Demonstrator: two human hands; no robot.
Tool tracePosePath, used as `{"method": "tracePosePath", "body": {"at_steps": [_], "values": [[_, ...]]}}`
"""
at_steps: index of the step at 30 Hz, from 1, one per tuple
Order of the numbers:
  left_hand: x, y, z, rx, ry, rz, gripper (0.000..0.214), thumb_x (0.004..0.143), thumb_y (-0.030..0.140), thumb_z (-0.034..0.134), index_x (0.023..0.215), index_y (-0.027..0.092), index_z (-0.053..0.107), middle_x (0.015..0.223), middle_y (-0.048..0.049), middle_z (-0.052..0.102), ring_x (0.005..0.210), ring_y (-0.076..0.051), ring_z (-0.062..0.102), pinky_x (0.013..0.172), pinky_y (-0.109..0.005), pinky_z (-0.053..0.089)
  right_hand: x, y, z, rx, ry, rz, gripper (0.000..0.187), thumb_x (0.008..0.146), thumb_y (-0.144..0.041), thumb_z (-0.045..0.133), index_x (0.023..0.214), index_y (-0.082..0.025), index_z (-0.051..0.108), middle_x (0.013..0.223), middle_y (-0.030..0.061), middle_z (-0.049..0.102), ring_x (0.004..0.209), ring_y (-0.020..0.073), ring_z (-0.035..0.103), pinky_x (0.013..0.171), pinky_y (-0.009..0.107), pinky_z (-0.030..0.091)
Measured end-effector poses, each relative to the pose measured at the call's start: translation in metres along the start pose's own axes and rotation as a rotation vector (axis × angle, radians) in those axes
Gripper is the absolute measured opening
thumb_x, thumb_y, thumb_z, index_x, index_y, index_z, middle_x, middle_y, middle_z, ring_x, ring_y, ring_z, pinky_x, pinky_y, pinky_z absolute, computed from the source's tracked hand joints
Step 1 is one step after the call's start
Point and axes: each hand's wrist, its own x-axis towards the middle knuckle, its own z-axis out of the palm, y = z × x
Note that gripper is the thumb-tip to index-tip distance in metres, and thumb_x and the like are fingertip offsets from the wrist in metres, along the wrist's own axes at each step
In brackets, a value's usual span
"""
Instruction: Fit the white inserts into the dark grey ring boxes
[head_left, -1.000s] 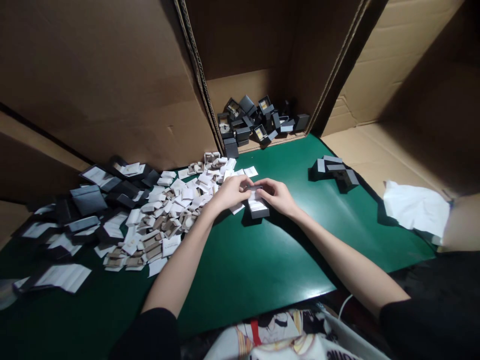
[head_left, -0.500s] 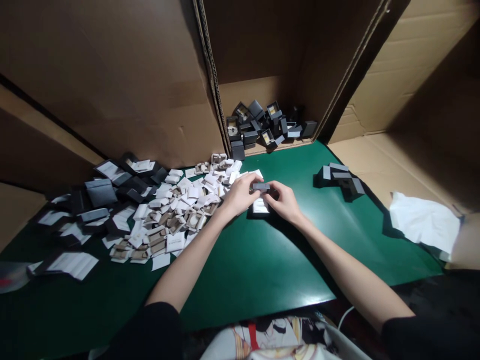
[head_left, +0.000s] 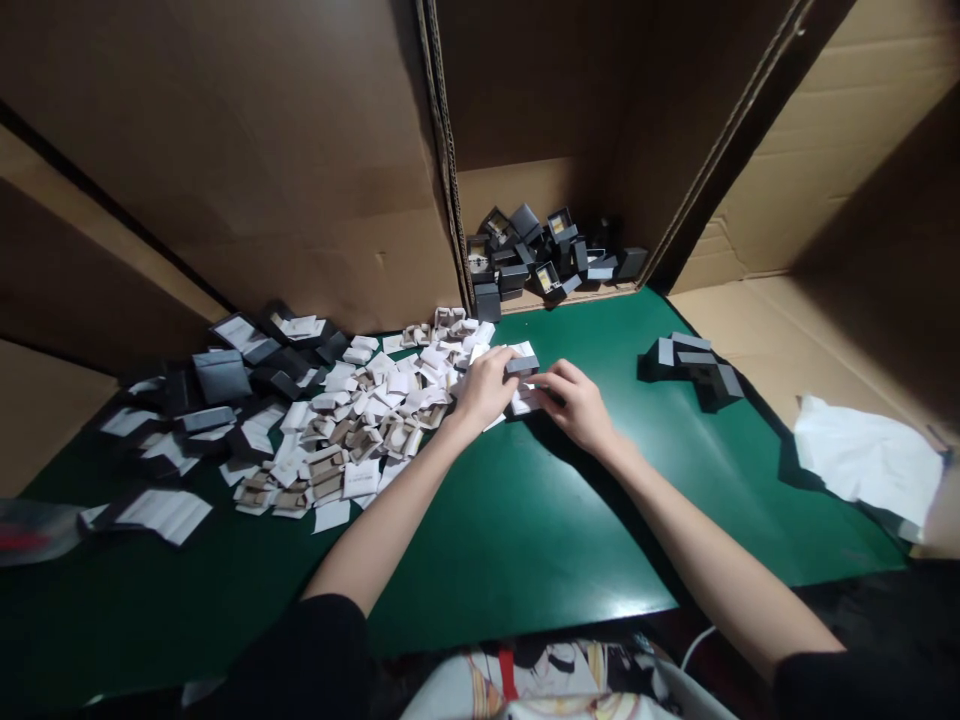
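I noted the left hand [head_left: 486,388] pinched narrowly on a small, dark grey, rectangular box piece [head_left: 523,367] over the smooth green table [head_left: 480,560], nearer its far edge than its near one, with a white paper-like piece [head_left: 525,401] showing just below. The right hand [head_left: 579,403] was at that piece's right end, fingers curled, and from my remote view I could not tell whether it gripped anything. Small white folded-card pieces [head_left: 390,385] lay heaped beside the left hand; small dark grey boxes [head_left: 718,382] stood near the table's right edge.
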Motion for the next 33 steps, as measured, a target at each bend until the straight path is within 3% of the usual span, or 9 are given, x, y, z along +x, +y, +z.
{"method": "tracePosePath", "body": {"at_steps": [8,16,25,30,33], "values": [[-0.006,0.007,0.001,0.045,-0.012,-0.002,0.027,0.078,0.005,0.052,0.1,0.018,0.062,0.102,-0.0057,0.063,0.096,-0.021,0.061,0.083,-0.031,0.049,-0.001,-0.01,0.004,-0.282,-0.096,0.07,0.021,0.094,-0.029,0.044,0.101,-0.021,0.062,0.089,0.0062,0.053,0.077,0.0171,0.051,0.062,0.027,0.04],[-0.011,0.013,0.002,0.13,-0.036,0.005,0.035,0.081,0.006,0.049,0.109,0.022,0.06,0.109,-0.0041,0.062,0.1,-0.021,0.06,0.082,-0.03,0.049,-0.002,-0.014,0.017,-0.558,-0.08,0.038,0.02,0.093,-0.019,0.036,0.093,-0.016,0.056,0.084,0.0095,0.054,0.073,0.0202,0.045,0.059,0.031,0.033],[-0.016,0.011,0.009,0.171,0.002,0.036,0.038,0.081,0.007,0.049,0.116,0.022,0.058,0.11,-0.003,0.063,0.098,-0.021,0.061,0.081,-0.028,0.049,-0.003,-0.012,0.013,-0.546,-0.098,0.058,0.024,0.095,-0.026,0.038,0.093,-0.017,0.061,0.083,0.0094,0.055,0.074,0.0208,0.045,0.062,0.032,0.03],[-0.013,0.006,0.004,0.185,0.009,-0.016,0.037,0.083,0.008,0.051,0.116,0.023,0.058,0.111,-0.0038,0.062,0.101,-0.02,0.06,0.084,-0.028,0.048,-0.006,-0.013,0.008,-0.493,-0.111,0.009,0.027,0.096,-0.025,0.038,0.111,-0.02,0.059,0.081,0.0079,0.057,0.077,0.0213,0.047,0.064,0.032,0.031],[-0.013,0.003,0.005,0.196,0.022,-0.012,0.036,0.084,0.009,0.051,0.116,0.023,0.057,0.112,-0.0038,0.062,0.101,-0.02,0.06,0.084,-0.028,0.048,-0.007,-0.014,0.01,-0.516,-0.079,0.025,0.026,0.095,-0.026,0.038,0.11,-0.019,0.059,0.083,0.009,0.059,0.079,0.022,0.048,0.064,0.033,0.032]]}}
